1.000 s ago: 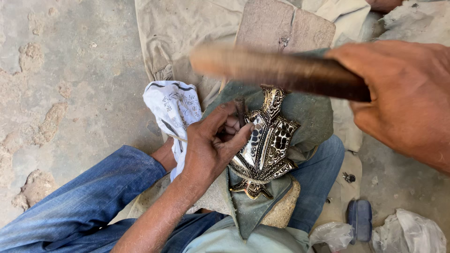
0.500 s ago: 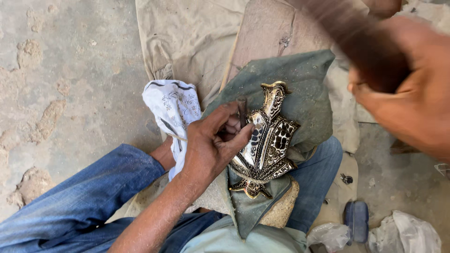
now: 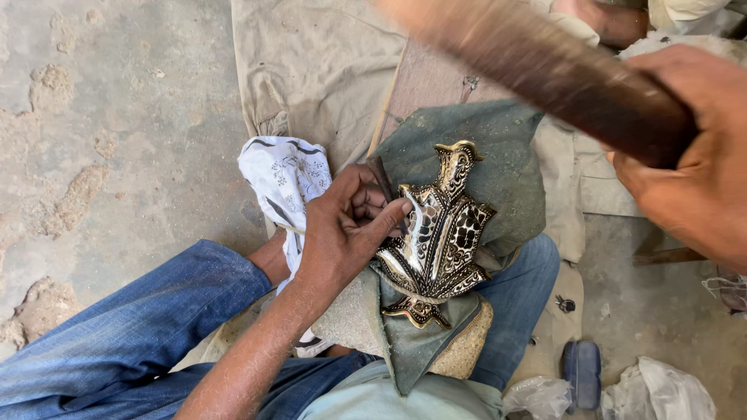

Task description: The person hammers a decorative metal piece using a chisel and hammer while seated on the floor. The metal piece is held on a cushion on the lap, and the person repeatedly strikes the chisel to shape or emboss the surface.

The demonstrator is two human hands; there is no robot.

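While hands (image 3: 342, 233) steady it, ornament (image 3: 437, 233) — lap-centred

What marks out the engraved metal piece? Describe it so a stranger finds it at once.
Look to the grey-green cloth over the seated person's lap. On it, beside the left hand, lies the metal piece: a shiny, pointed ornament with stepped sides. Its dark engraved pattern sets it apart from the plain cloths around it.

The left hand (image 3: 342, 233) is pinching a punch (image 3: 383, 180) against the ornament (image 3: 440, 233); the right hand (image 3: 689, 163) is gripping a mallet (image 3: 545, 70).
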